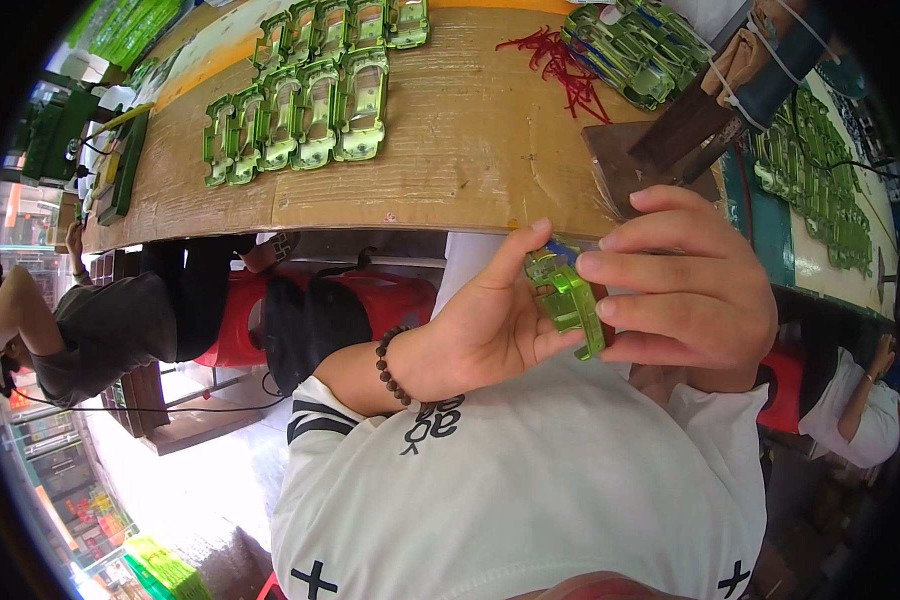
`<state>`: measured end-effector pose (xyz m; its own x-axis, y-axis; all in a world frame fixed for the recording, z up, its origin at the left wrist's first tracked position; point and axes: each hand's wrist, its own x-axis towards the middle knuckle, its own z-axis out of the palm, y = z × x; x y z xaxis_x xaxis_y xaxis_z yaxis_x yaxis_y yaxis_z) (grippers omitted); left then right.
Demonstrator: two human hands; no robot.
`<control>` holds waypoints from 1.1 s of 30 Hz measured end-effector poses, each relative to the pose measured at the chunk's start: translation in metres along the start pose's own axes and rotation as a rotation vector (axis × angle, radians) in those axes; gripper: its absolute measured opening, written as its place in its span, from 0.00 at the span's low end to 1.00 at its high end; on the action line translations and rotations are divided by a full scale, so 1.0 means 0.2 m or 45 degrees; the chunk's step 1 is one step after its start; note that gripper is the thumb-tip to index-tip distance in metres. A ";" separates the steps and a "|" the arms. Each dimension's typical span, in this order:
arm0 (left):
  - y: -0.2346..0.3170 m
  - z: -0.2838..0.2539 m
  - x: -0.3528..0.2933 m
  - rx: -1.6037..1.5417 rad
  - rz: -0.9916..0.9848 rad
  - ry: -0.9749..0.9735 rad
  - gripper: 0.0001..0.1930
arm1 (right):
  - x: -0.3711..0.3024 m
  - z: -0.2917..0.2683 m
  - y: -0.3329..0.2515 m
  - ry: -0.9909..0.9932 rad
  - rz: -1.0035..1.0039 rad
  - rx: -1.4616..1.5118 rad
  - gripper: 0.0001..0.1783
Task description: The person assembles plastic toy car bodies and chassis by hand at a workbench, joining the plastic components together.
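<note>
Between my two hands, in front of my chest, is a green translucent plastic frame with a bit of blue at its upper end. My left hand, a beaded bracelet at its wrist, holds the frame from the left, thumb up at its top. From the right, the fingers of my right hand close on the frame's edge. Similar green plastic frames lie in rows on the table at the upper left. A pile of such frames with blue parts sits at the upper right, beside red strips.
The brown table has its near edge just beyond my hands. A dark post on a base plate stands at its right. More green frames cover another table on the right. One person sits at the left, another at the right.
</note>
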<state>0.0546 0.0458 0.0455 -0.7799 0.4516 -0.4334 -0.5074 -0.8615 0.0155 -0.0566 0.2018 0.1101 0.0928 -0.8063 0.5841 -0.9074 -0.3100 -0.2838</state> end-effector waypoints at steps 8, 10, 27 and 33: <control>0.02 -0.03 -0.02 0.004 0.208 -0.050 0.25 | -0.07 0.15 -0.03 0.216 0.049 -0.312 0.18; 0.01 -0.02 -0.02 0.155 0.669 -0.019 0.27 | -0.14 0.25 -0.05 0.309 0.098 -0.431 0.18; -0.01 -0.04 0.02 0.105 0.766 -0.218 0.31 | -0.11 0.31 -0.01 0.667 0.390 0.668 0.09; -0.02 -0.04 0.04 0.108 0.746 -0.142 0.31 | -0.11 0.29 0.02 0.637 0.653 1.330 0.09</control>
<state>0.0527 0.0505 0.0341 -0.9700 -0.0670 -0.2337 -0.0055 -0.9549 0.2968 -0.0377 0.1886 0.0528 -0.5442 -0.7441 0.3875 -0.0171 -0.4519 -0.8919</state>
